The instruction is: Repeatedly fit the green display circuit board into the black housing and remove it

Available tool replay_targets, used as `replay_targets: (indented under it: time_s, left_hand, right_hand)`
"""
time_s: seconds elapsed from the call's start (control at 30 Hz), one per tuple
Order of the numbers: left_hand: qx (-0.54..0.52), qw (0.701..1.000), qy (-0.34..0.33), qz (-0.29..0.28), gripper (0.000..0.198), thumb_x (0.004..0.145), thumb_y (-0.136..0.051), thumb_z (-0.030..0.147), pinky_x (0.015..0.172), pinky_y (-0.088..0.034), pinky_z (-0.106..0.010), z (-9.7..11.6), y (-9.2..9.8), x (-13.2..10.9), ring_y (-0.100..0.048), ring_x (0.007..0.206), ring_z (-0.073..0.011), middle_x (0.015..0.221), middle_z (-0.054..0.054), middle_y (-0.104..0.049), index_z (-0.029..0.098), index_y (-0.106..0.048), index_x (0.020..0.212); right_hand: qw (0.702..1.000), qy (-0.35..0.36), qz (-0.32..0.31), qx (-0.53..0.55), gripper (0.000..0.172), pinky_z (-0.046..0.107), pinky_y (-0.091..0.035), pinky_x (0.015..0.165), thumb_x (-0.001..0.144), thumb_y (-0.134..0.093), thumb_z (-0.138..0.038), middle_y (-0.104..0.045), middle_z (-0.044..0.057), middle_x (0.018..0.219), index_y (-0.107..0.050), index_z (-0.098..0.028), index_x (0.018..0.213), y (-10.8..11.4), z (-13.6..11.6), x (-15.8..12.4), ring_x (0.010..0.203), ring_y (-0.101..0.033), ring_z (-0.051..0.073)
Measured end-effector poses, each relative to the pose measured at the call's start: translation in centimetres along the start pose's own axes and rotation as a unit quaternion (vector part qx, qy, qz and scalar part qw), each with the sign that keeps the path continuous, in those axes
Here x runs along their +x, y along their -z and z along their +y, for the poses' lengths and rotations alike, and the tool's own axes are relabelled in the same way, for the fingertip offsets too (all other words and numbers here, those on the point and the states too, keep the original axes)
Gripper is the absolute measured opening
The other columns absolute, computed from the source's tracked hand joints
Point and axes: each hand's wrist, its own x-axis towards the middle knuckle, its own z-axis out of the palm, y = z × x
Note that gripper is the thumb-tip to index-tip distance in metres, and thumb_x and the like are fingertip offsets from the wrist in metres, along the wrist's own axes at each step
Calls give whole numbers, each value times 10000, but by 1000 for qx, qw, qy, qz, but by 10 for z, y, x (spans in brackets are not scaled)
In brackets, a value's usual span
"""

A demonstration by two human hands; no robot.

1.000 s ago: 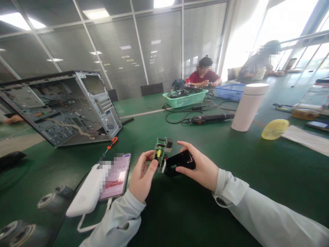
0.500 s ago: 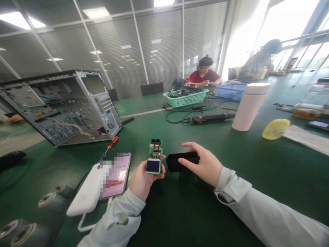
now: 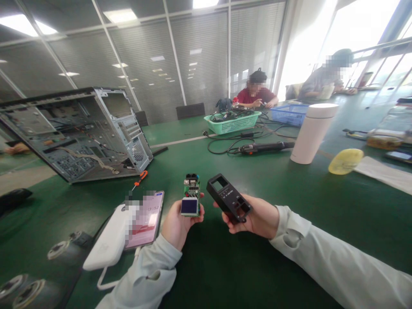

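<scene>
A green circuit board (image 3: 192,190) with a small dark screen lies in my left hand (image 3: 177,223), its connector end pointing away from me. To its right, my right hand (image 3: 257,216) holds a black plastic housing (image 3: 227,195) from beneath. The housing is tilted, and its face with a rectangular window and smaller cutouts is turned up. Board and housing are apart. Left of my left hand, a phone (image 3: 148,225) with its screen lit lies partly under a white power bank (image 3: 107,242).
An open computer case (image 3: 93,137) stands at the left. Farther back are a green basket (image 3: 236,124) of cables, a blue basket (image 3: 288,115), a black electric screwdriver (image 3: 267,148) and a pink bottle (image 3: 312,135). Metal cylinders (image 3: 66,253) sit front left. Two people sit at the far side.
The black housing has been turned over in my right hand, so its windowed face now shows, and my fingers have shifted underneath it. The circuit board has moved slightly left.
</scene>
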Motion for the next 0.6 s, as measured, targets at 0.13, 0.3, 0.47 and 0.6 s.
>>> replay_targets:
  time_s: [0.13, 0.3, 0.47, 0.6]
  left_hand:
    - [4, 1000, 0, 5, 359, 794, -354, 250, 532, -418, -259, 0, 0, 0, -526, 523, -162, 564, -67, -608, 72, -642, 914]
    - [0, 1000, -1, 2, 384, 802, -331, 249, 527, -415, -257, -1, 1, 2, -523, 525, -163, 560, -72, -602, 59, -646, 914]
    - [-5, 1000, 3, 1, 394, 811, -330, 265, 530, -421, -257, -2, 2, 2, -534, 533, -165, 570, -72, -608, 58, -637, 945]
    - [-15, 1000, 12, 14, 391, 835, -331, 276, 536, -437, -265, -1, 2, 1, -555, 529, -162, 623, -71, -630, 65, -613, 1004]
  right_hand:
    - [994, -24, -58, 88, 603, 219, -482, 622, 1006, 16, -409, -528, 56, 792, -492, -95, 1088, 0, 2, 0, 628, -546, 98]
    - [995, 99, -14, 9, 510, 223, -485, 707, 899, -419, -610, -526, 77, 1000, -460, -140, 1094, 6, 9, 7, 821, -550, 120]
    - [892, 300, 190, -279, 600, 366, -444, 852, 640, -684, -549, -504, 84, 1029, -483, -152, 1043, 19, 9, 11, 969, -485, 204]
    - [686, 393, 324, -520, 424, 432, -398, 914, 775, -523, -459, -473, 68, 1057, -534, -211, 1119, 35, 4, -2, 993, -446, 215]
